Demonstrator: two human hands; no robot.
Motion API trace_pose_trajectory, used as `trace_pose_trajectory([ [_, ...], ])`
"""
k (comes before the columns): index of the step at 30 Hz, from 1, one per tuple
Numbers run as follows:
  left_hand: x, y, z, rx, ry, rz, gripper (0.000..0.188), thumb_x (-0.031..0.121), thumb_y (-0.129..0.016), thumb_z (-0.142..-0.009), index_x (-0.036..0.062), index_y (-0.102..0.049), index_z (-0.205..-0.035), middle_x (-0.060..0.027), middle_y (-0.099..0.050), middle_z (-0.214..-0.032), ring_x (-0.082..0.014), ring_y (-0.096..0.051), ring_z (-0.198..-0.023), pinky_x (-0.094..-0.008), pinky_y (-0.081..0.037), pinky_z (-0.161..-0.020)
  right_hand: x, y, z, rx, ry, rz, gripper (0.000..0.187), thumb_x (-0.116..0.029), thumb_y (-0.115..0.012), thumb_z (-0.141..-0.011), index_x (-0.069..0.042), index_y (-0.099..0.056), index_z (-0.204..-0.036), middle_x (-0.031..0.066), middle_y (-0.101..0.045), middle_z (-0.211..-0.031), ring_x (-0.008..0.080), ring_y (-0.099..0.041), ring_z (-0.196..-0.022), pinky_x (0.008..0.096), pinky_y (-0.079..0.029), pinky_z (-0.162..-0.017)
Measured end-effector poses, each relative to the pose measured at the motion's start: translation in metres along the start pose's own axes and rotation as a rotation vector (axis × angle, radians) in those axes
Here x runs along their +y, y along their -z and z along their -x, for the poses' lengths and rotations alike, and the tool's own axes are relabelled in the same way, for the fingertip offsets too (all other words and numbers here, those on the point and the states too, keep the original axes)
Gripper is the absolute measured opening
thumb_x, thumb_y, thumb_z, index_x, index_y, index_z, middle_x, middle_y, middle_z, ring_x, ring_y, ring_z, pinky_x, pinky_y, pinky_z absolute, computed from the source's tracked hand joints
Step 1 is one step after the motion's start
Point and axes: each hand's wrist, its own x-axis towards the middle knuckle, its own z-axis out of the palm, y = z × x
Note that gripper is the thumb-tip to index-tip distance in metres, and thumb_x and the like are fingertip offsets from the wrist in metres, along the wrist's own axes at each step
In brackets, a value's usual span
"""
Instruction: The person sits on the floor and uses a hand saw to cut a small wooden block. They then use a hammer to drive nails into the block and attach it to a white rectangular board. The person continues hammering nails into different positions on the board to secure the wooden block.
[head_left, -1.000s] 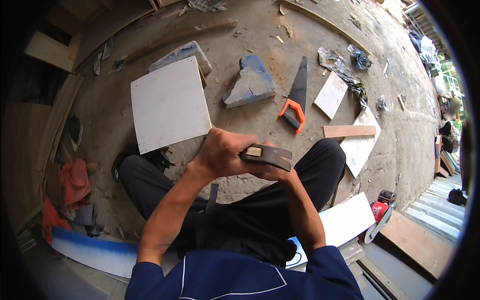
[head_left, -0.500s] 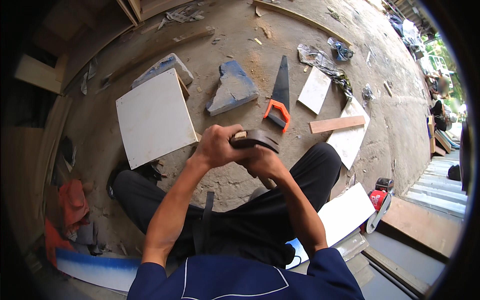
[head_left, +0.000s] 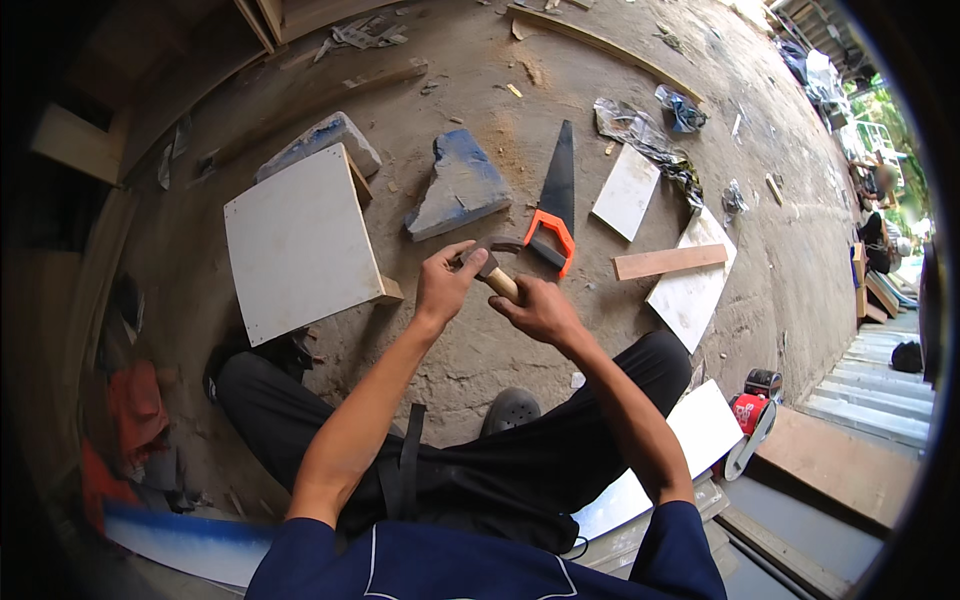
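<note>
Above my crossed legs I hold a claw hammer with both hands. The fingers of my left hand are closed around its dark metal head. My right hand grips the pale wooden handle, whose end is hidden in the fist. Just beyond the hammer lies a handsaw with a black blade and an orange and black handle. To the left, a white panel on a wooden frame stands nearest my left hand. A broken concrete block with blue paint lies past my hands.
On the right lie a small white board, a reddish wood strip across a larger white panel, and crumpled plastic. A red and grey power tool rests beside a white board. A long wood strip lies farther off.
The hammer has turned so its handle now shows between my hands, pointing down to the right. My hands have moved apart; the right one shifted slightly right.
</note>
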Motion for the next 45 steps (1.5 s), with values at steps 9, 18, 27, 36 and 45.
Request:
trace_pose_trajectory([
  [9,0.002,0.016,0.016,-0.018,-0.211,-0.1,0.044,0.017,-0.08,-0.081,-0.0012,-0.065,-0.119,-0.0096,-0.072,-0.101,-0.0106,-0.066,-0.087,-0.025,-0.053,-0.078,0.007,-0.046,-0.006,0.111,0.168,-0.296,0.04,-0.038,-0.073,-0.083,0.001,-0.066,-0.08,0.0209,-0.062,-0.063,0.0319,-0.063,-0.058,0.0419,-0.048,-0.058],
  [18,0.031,0.014,0.02,0.138,-0.227,-0.247,0.041,0.021,-0.08,-0.08,-0.0003,-0.068,-0.113,-0.013,-0.074,-0.094,-0.0144,-0.07,-0.083,-0.0271,-0.055,-0.073,-0.012,-0.058,-0.009,0.209,0.108,-0.366,0.035,-0.032,-0.07,-0.084,0.003,-0.064,-0.082,0.0244,-0.064,-0.07,0.0399,-0.064,-0.065,0.045,-0.048,-0.06],
  [27,0.036,0.036,0.009,0.033,-0.207,-0.236,0.038,0.024,-0.079,-0.08,0.0005,-0.07,-0.109,-0.0132,-0.074,-0.09,-0.0177,-0.072,-0.082,-0.0301,-0.056,-0.072,-0.027,-0.036,-0.01,-0.037,0.123,-0.349,0.031,-0.027,-0.068,-0.086,0.003,-0.063,-0.083,0.022,-0.063,-0.067,0.0335,-0.063,-0.061,0.0442,-0.048,-0.061],
  [36,0.028,0.027,-0.012,-0.079,-0.271,-0.195,0.037,0.025,-0.079,-0.083,0.0016,-0.067,-0.109,-0.0095,-0.073,-0.092,-0.0129,-0.068,-0.083,-0.0269,-0.053,-0.071,-0.024,-0.037,-0.021,-0.146,-0.089,-0.721,0.03,-0.028,-0.069,-0.088,-0.001,-0.06,-0.079,0.0072,-0.061,-0.062,0.018,-0.061,-0.057,0.0324,-0.049,-0.054],
  [45,-0.014,0.0,-0.061,-0.199,-0.061,-0.065,0.027,0.026,-0.066,-0.093,0.0018,-0.069,-0.105,-0.0033,-0.071,-0.087,-0.0055,-0.06,-0.072,-0.0223,-0.048,-0.066,0.015,-0.039,-0.012,-0.032,-0.304,-0.933,0.026,-0.023,-0.066,-0.087,-0.001,-0.054,-0.091,0.0034,-0.054,-0.064,0.0151,-0.054,-0.051,0.0317,-0.046,-0.046],
])
